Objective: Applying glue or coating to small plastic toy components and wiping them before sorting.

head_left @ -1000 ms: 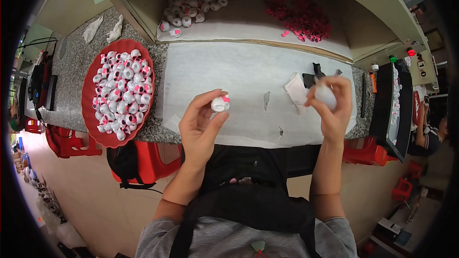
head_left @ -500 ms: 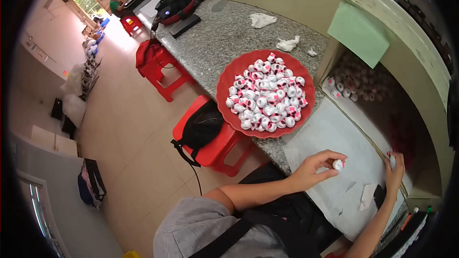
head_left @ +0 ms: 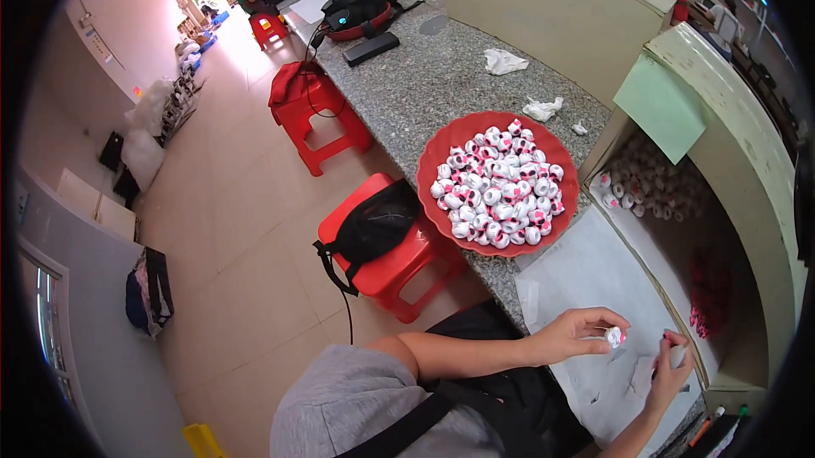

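Observation:
My left hand (head_left: 570,336) pinches a small round white piece with a pink patch (head_left: 615,337) between thumb and fingertips, above a white paper sheet (head_left: 564,275). Close by on the right, my right hand (head_left: 673,370) has its fingers drawn together around something small and dark; what it is cannot be made out. Under that hand lies a whitish scrap (head_left: 643,376) on the paper. Beyond my left hand stands a red scalloped bowl (head_left: 437,148), heaped with many similar white pieces showing pink and black marks.
An open cubby (head_left: 739,237) at the right holds more white pieces (head_left: 649,182) and a pink-red heap (head_left: 710,292). Crumpled tissues (head_left: 505,61) lie on the granite counter (head_left: 458,84). A black bag (head_left: 373,220) rests on a red stool (head_left: 340,220). Other people sit or stand farther off.
My right hand has come away from the cubby's front edge, leftward toward my left hand. My left hand still holds the white piece. The whole view has shifted slightly.

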The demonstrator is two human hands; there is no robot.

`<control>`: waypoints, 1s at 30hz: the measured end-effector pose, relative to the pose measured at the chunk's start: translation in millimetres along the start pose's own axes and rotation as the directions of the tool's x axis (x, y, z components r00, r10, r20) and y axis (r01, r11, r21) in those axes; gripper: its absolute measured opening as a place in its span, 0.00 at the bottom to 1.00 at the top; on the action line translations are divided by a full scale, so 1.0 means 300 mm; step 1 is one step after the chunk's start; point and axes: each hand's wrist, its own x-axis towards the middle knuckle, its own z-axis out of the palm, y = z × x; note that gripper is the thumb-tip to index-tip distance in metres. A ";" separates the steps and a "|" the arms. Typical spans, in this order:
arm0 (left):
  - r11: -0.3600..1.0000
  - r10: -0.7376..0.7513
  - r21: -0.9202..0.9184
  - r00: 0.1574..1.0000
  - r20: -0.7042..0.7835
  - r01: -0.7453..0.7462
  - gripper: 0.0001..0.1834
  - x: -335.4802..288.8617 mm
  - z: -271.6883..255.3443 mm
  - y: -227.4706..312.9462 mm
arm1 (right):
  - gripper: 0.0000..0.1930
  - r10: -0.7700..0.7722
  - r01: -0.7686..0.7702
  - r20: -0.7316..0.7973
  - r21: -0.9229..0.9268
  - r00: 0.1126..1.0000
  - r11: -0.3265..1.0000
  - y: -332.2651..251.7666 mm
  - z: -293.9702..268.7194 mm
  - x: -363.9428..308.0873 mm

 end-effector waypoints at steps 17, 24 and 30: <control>0.980 -0.130 0.148 0.991 -0.020 0.131 0.17 -0.002 0.044 -0.033 | 0.04 0.321 -0.118 -0.124 0.760 0.939 0.639 -0.072 0.135 -0.213; 0.923 -0.008 0.386 1.000 -0.003 0.009 0.16 -0.014 0.065 -0.058 | 0.06 0.208 -0.164 0.023 0.703 0.978 0.692 -0.112 0.136 -0.261; 0.791 0.087 0.594 0.988 0.125 -0.145 0.15 -0.013 0.055 -0.062 | 0.06 0.204 -0.164 0.027 0.703 0.979 0.692 -0.103 0.149 -0.257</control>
